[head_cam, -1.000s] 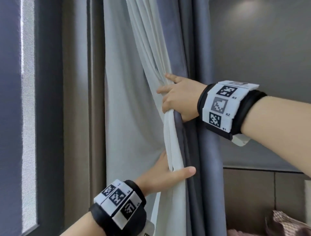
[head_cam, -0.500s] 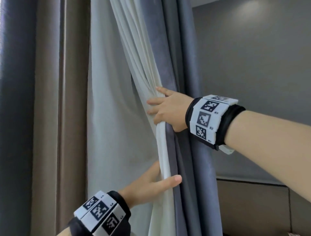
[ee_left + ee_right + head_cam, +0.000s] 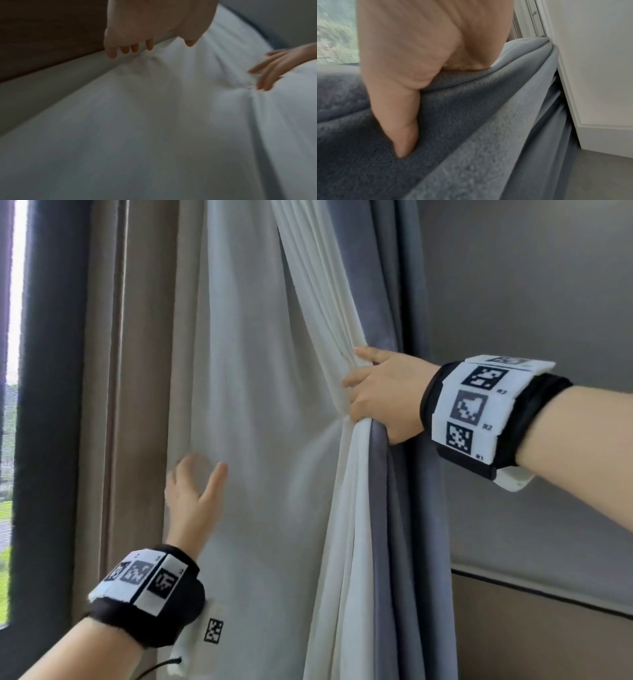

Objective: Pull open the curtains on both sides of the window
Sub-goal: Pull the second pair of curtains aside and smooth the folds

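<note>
A white sheer curtain (image 3: 260, 378) hangs in front of the window, with a blue-grey heavy curtain (image 3: 394, 302) beside it on the right. My right hand (image 3: 380, 392) grips both curtains bunched together, fingers wrapped round the white folds; in the right wrist view its thumb (image 3: 399, 121) presses into the blue-grey curtain (image 3: 471, 121). My left hand (image 3: 191, 494) is lower and to the left, fingers spread and relaxed at the left part of the sheer curtain (image 3: 154, 121), holding nothing. In the left wrist view my left hand's fingertips (image 3: 111, 52) hang just over the fabric's edge.
A brown wall strip (image 3: 102, 405) and a dark window frame (image 3: 44, 440) stand at the left, with daylight at the far left edge. A grey wall (image 3: 531, 285) and a lower panel (image 3: 548, 638) fill the right.
My left hand has let go of the gathered curtain edge and moved left across the sheer, opening. The right hand keeps its grip on the bunched curtains.
</note>
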`<state>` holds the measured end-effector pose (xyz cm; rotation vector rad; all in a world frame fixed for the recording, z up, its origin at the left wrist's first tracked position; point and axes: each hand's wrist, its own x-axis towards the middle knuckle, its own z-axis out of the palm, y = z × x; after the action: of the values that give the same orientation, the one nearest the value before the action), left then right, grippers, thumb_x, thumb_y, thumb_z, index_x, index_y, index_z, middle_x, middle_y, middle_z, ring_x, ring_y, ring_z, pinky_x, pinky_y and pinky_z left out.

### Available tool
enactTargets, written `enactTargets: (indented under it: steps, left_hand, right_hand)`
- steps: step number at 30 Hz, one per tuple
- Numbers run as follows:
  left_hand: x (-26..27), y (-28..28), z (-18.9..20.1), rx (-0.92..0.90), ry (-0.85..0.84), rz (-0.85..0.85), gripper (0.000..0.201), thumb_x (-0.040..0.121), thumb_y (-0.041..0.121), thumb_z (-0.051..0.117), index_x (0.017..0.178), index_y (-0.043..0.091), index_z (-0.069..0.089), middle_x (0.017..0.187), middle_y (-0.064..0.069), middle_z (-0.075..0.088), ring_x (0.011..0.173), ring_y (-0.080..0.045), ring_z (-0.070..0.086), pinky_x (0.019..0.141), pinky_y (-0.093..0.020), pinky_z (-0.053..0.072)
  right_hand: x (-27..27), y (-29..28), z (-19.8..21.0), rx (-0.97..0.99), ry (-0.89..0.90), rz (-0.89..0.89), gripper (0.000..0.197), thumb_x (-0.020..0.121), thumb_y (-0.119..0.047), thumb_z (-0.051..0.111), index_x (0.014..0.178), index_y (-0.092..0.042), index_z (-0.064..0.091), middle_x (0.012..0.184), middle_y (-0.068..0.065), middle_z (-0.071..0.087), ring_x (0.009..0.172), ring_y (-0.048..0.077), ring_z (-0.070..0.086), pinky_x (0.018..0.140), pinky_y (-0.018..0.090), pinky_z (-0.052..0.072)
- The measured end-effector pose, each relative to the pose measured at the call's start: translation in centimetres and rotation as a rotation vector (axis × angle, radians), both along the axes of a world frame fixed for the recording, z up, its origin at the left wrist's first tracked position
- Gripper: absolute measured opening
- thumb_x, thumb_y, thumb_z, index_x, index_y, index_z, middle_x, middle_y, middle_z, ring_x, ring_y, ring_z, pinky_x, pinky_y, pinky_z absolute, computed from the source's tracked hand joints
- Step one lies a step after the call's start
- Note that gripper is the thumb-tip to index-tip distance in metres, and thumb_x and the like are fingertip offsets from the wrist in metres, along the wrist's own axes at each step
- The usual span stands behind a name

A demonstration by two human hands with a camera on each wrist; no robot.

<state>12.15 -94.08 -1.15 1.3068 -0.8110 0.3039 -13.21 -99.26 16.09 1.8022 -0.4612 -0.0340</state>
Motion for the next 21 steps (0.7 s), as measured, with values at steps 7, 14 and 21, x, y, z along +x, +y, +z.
enactTargets:
  steps: [7, 14, 21]
  left_hand:
    - [0.4, -2.6, -4.3, 0.211, 0.352, -0.329, 0.075, 0.078, 0.065, 0.048, 0.136, 0.019, 0.039, 0.136, -0.002, 0.048, 0.126, -0.024, 0.045, 0.104, -0.035, 0.034]
    - [-6.6, -3.7, -3.5, 0.427, 0.170, -0.668, 0.089, 0.068, 0.063, 0.037, 0.144, 0.019, 0.025, 0.128, 0.020, 0.039, 0.105, 0.005, 0.047, 0.086, -0.005, 0.038]
    - [-12.4, -6.6, -1.3, 0.479, -0.151, -0.775, 0.086, 0.057, 0.063, 0.052, 0.134, 0.035, 0.024, 0.133, 0.019, 0.036, 0.115, 0.011, 0.041, 0.082, 0.003, 0.034]
  right_hand:
    - [-1.5, -1.8, 0.4, 0.010, 0.006, 0.118, 0.044, 0.076, -0.030, 0.058, 0.120, -0.033, 0.057, 0.121, -0.010, 0.060, 0.137, 0.011, 0.028, 0.115, 0.047, -0.007]
    - [-0.5, -4.6, 0.5, 0.148, -0.092, 0.273, 0.102, 0.068, -0.019, 0.070, 0.148, -0.025, 0.007, 0.154, 0.002, 0.028, 0.146, 0.012, 0.009, 0.116, 0.036, -0.004]
    - [1.1, -6.2, 0.3, 0.141, -0.047, 0.418, 0.138, 0.057, -0.021, 0.083, 0.133, -0.031, -0.032, 0.158, 0.002, -0.017, 0.145, 0.017, -0.012, 0.116, 0.033, -0.002]
